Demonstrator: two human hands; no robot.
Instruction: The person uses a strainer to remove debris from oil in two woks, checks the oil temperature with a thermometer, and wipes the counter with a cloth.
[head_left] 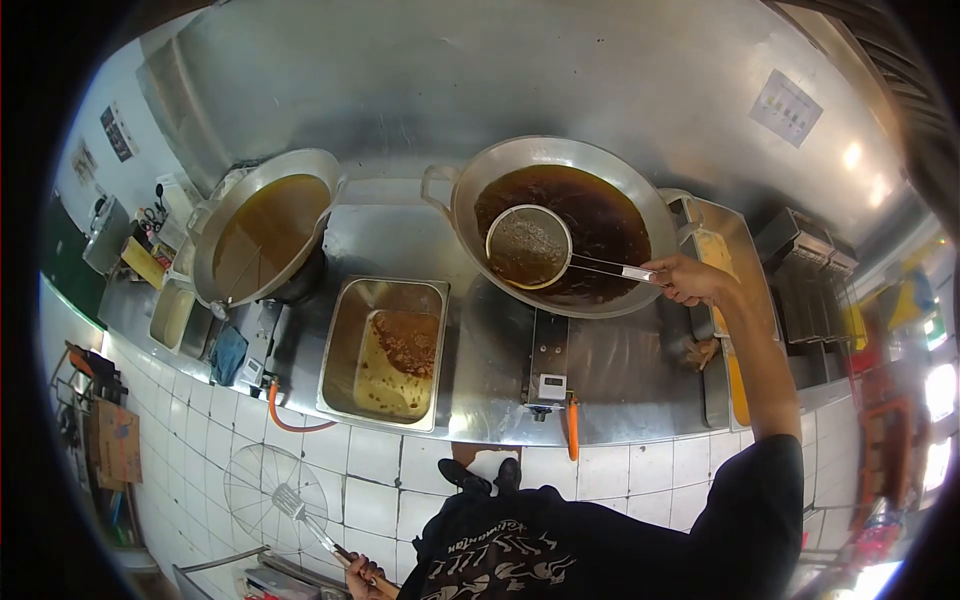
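Note:
My right hand [690,280] is closed around the handle of a round mesh skimmer [528,245]. The skimmer's basket dips into dark brown oil [610,215] in the large wok [560,150] on the right. Low in the view, my left hand [368,578] grips the wooden handle of a slotted spatula [310,515], held over the floor away from the counter. Between the two woks sits a steel tray [340,340] with yellowish oil and reddish-brown crumbs in it.
A second wok [325,165] of brown oil stands at the left. Burner controls [550,385] with orange hoses [573,430] line the counter's front edge. Steel trays [715,400] stand at the right, beside wire baskets [815,310]. A large wire strainer [262,470] is below.

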